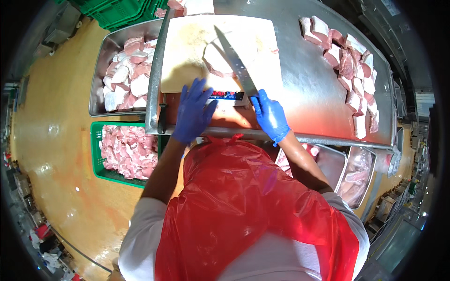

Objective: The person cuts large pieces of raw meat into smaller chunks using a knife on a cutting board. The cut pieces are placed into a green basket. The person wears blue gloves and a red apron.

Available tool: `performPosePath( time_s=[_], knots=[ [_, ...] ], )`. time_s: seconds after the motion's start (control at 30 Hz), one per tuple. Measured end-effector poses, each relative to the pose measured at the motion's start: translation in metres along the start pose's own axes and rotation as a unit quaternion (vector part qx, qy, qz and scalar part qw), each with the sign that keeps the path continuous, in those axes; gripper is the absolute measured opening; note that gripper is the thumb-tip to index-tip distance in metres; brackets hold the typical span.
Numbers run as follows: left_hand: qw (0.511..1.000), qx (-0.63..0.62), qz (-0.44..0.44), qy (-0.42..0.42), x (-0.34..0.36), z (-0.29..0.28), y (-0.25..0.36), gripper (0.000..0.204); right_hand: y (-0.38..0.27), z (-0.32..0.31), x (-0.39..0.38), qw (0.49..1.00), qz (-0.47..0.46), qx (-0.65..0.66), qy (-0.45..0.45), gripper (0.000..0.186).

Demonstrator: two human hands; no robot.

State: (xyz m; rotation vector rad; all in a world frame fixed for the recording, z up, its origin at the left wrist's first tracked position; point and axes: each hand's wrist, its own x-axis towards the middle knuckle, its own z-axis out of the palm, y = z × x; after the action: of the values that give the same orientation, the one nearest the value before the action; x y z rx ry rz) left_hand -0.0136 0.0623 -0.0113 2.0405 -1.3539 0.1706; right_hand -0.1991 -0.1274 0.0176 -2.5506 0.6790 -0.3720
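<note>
My left hand (191, 112), in a blue glove, has its fingers spread at the lower left edge of the white cutting board (183, 40), beside a small red-lit display (227, 95). My right hand (269, 117), also blue-gloved, grips a long knife (232, 55) whose blade points up and forward over the board. Under the blade is a pale piece of meat (212, 61) with a pink lower edge. A second, dark-handled knife (162, 117) lies at the left of the steel table (300, 103), just left of my left hand.
Cut meat (352, 77) lines the table's right side; more (197, 6) sits beyond the board. To the left are a steel tub of meat (126, 77), a green crate of trimmings (129, 152) and stacked green crates (108, 14). Steel trays (356, 178) sit below the table at right.
</note>
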Motion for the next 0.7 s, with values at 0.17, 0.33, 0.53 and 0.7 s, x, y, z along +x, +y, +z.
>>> performPosePath(
  time_s=[0.17,0.33,0.53,0.7],
  knots=[
    [0.976,-0.039,-0.124,0.176,-0.029,-0.021,-0.024,0.017,-0.031,0.004,0.066,0.995,-0.041,-0.085,-0.028,0.022],
    [0.971,-0.076,-0.135,0.180,-0.031,-0.029,-0.027,0.017,-0.049,-0.001,0.089,0.992,-0.077,-0.093,-0.041,0.020],
    [0.968,-0.097,-0.134,0.188,-0.015,-0.028,-0.028,0.016,0.033,-0.052,-0.016,0.963,-0.044,-0.168,-0.208,0.014],
    [0.963,-0.116,-0.170,0.176,0.015,-0.014,-0.006,0.021,0.029,-0.115,-0.065,0.948,-0.038,-0.248,-0.196,0.014]
  ],
)
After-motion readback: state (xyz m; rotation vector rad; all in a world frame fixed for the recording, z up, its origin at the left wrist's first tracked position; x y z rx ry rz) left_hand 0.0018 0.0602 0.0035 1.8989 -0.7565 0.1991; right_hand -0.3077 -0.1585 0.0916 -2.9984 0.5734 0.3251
